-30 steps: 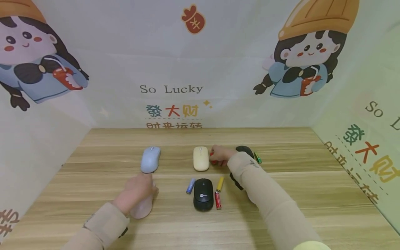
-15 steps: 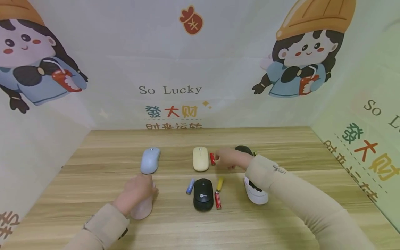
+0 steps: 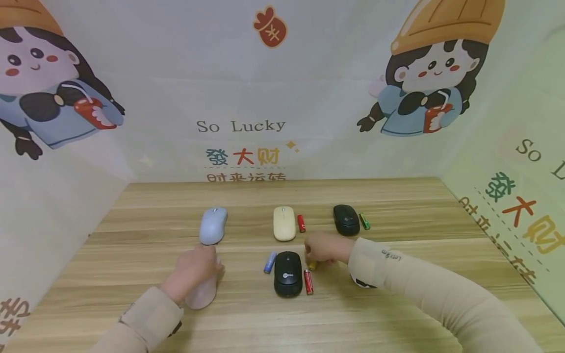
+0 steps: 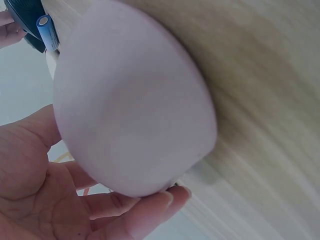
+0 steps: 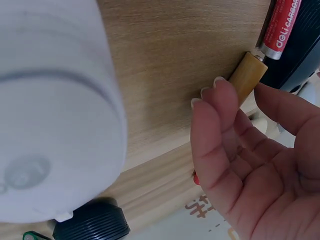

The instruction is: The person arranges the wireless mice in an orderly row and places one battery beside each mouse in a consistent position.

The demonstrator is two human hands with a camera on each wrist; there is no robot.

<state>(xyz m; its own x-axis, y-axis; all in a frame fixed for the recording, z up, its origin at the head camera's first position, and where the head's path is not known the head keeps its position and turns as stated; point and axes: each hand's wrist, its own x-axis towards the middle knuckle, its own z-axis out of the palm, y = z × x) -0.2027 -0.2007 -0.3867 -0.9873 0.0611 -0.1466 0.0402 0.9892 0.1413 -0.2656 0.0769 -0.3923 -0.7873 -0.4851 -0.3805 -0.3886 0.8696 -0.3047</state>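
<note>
My left hand (image 3: 194, 269) grips a pale pink computer mouse (image 4: 135, 105) on the wooden table, its fingertips at the front end and its thumb along one side. My right hand (image 3: 325, 247) is low over the table, right of the black mouse (image 3: 288, 277). Between its thumb and fingertips it pinches a yellow battery (image 5: 248, 76), whose end points toward a red battery (image 5: 282, 25) beside the black mouse. On that mouse's other side lies a blue battery (image 3: 270, 263). Part of the yellow battery is hidden by the fingers.
At the back stand a light blue mouse (image 3: 213, 226), a cream mouse (image 3: 284, 223) with a red battery (image 3: 301, 223), and another black mouse (image 3: 346, 219) with a green battery (image 3: 364, 221). A white mouse (image 5: 55, 135) sits under my right wrist. Printed cloth (image 3: 318, 162) walls surround the table.
My right hand has left the red battery beside the cream mouse, moving back toward me and down to the yellow battery. The left hand stays on the pink mouse.
</note>
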